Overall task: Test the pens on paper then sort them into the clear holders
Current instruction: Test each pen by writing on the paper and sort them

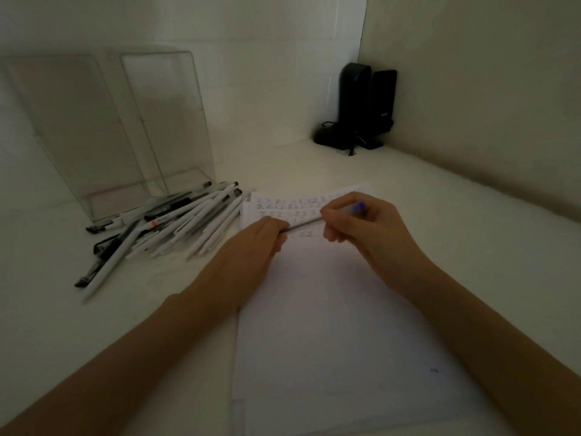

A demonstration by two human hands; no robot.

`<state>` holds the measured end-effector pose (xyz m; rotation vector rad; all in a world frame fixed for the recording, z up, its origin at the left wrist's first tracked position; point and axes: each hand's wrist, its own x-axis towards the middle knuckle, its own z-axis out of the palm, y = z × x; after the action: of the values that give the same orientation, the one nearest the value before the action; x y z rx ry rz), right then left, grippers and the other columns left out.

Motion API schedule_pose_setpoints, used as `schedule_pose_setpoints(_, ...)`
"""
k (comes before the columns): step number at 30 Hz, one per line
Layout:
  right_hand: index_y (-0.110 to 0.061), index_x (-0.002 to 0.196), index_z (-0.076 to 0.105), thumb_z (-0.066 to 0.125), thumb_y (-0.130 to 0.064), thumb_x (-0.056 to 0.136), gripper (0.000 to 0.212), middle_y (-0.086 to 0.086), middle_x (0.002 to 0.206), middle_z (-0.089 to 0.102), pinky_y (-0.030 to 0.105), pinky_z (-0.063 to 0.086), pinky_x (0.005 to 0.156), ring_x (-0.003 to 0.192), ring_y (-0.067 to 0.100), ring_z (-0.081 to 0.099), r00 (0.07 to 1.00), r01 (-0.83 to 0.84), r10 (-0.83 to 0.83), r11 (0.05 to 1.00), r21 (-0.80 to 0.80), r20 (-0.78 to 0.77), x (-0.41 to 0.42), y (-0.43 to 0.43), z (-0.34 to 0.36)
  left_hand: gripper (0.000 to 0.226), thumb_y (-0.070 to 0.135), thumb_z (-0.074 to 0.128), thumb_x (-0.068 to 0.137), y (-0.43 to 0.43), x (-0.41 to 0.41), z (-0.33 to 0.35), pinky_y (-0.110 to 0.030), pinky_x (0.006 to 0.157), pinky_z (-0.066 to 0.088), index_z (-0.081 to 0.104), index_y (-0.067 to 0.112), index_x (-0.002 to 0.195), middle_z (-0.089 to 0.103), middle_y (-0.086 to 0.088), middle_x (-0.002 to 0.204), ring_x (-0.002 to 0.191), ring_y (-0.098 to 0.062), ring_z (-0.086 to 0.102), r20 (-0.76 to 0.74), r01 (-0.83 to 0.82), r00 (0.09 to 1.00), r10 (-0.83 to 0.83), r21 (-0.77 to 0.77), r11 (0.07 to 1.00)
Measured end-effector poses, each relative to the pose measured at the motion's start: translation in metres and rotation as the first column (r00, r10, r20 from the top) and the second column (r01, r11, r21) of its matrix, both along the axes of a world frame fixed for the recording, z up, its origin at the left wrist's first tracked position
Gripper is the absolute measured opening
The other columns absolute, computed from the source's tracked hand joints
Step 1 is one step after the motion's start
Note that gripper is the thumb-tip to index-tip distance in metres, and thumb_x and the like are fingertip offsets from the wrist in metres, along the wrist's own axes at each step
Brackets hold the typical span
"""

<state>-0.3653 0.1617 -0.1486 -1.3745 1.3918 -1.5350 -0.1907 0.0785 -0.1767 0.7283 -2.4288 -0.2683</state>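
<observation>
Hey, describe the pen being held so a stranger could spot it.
Find the white paper in front of the person. Over its written rows, the left hand and right hand grip one pen between them. Unlike the pile of pens left of the paper, it is held and has a blue end.

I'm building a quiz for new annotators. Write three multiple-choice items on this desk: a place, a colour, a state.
1. The pile of pens lies: A. left of the paper B. on it C. right of it
2. The end of the held pen by the right hand is: A. red B. blue C. green
3. The held pen is: A. lying loose B. gripped by both hands C. standing upright
Key: 1 A, beside the paper's left edge; 2 B, blue tip shows; 3 B, left hand and right hand each grip it.
</observation>
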Motion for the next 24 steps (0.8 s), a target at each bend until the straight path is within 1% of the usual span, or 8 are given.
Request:
schedule_pose_setpoints(1,-0.009,0.082,0.061,0.063,-0.013,0.083,0.005,0.001,0.062,0.063,0.022,0.046,0.061,0.06,0.013,0.058,0.994,-0.059,0.058,0.998,0.007,0.097,0.005,0.001,0.0,0.021,0.025,0.033,0.099,0.003,-0.002,0.0,-0.01,0.064,0.035,0.051,0.013,0.101,0.047,0.009,0.082,0.068,0.001,0.043,0.023,0.023,0.999,-0.024,0.044,0.999)
schedule_pose_setpoints(3,-0.008,0.081,0.057,0.061,-0.018,0.084,0.011,0.002,0.063,0.062,0.024,0.045,0.059,0.06,0.015,0.056,0.988,-0.135,0.132,0.99,0.036,0.084,0.016,0.0,-0.007,0.027,0.038,0.033,0.097,0.007,-0.003,-0.001,-0.009,0.067,0.037,0.048,0.015,0.1,0.045,0.011,0.082,0.068,0.0,0.043,0.031,0.084,0.996,-0.087,0.097,0.992)
schedule_pose_setpoints(6,-0.009,0.073,0.057,0.058,-0.01,0.089,0.016,0.001,0.06,0.058,0.024,0.042,0.057,0.057,0.013,0.051,0.979,-0.177,0.172,0.984,0.036,0.107,0.025,-0.006,-0.02,0.039,0.048,0.023,0.089,0.005,0.001,-0.001,-0.011,0.066,0.038,0.048,0.018,0.09,0.046,0.014,0.073,0.066,-0.008,0.045,0.002,0.156,0.988,-0.156,0.06,0.986)
schedule_pose_setpoints(12,-0.012,0.064,0.054,0.059,-0.011,0.084,0.021,0.001,0.055,0.052,0.021,0.04,0.055,0.055,0.012,0.047,0.937,-0.249,0.243,0.968,-0.006,0.252,0.024,-0.006,-0.023,0.042,0.051,0.027,0.09,0.005,0.009,0.002,-0.016,0.052,0.038,0.055,0.021,0.096,0.057,0.009,0.067,0.058,-0.007,0.052,0.007,0.136,0.991,-0.136,0.005,0.991)
schedule_pose_setpoints(15,-0.01,0.067,0.054,0.058,-0.008,0.086,0.02,0.0,0.055,0.053,0.02,0.04,0.055,0.055,0.011,0.047,0.949,-0.239,0.234,0.971,-0.001,0.209,0.024,-0.006,-0.023,0.041,0.058,0.027,0.086,0.004,0.009,0.002,-0.013,0.048,0.031,0.051,0.026,0.092,0.043,0.013,0.052,0.053,0.0,0.048,0.024,0.105,0.994,-0.107,0.045,0.993)
schedule_pose_setpoints(18,-0.006,0.076,0.058,0.054,-0.005,0.088,0.013,0.002,0.059,0.058,0.021,0.043,0.054,0.057,0.013,0.052,0.945,-0.237,0.23,0.971,0.001,0.232,0.02,-0.007,-0.019,0.05,0.074,0.034,0.075,-0.001,0.011,0.01,-0.015,0.048,0.026,0.043,0.028,0.092,0.042,0.008,0.055,0.048,-0.004,0.04,0.048,0.014,0.999,-0.019,0.108,0.994)
schedule_pose_setpoints(20,-0.002,0.087,0.062,0.051,-0.011,0.089,0.014,0.009,0.069,0.065,0.022,0.048,0.057,0.063,0.017,0.059,0.949,-0.21,0.203,0.978,0.006,0.243,0.013,-0.006,-0.013,0.05,0.069,0.042,0.066,-0.009,0.02,0.019,-0.017,0.048,0.027,0.042,0.029,0.097,0.041,0.007,0.06,0.05,-0.005,0.035,-0.001,-0.059,0.998,0.06,0.16,0.985)
schedule_pose_setpoints(24,-0.003,0.086,0.064,0.057,-0.018,0.089,0.017,0.008,0.073,0.069,0.024,0.05,0.062,0.065,0.014,0.063,1.0,0.004,-0.006,0.996,0.093,0.017,0.006,-0.009,-0.006,0.056,0.071,0.049,0.062,-0.02,0.038,0.016,-0.019,0.049,0.025,0.047,0.032,0.102,0.041,0.011,0.064,0.054,-0.002,0.037,0.124,-0.2,0.976,0.181,0.16,0.967)
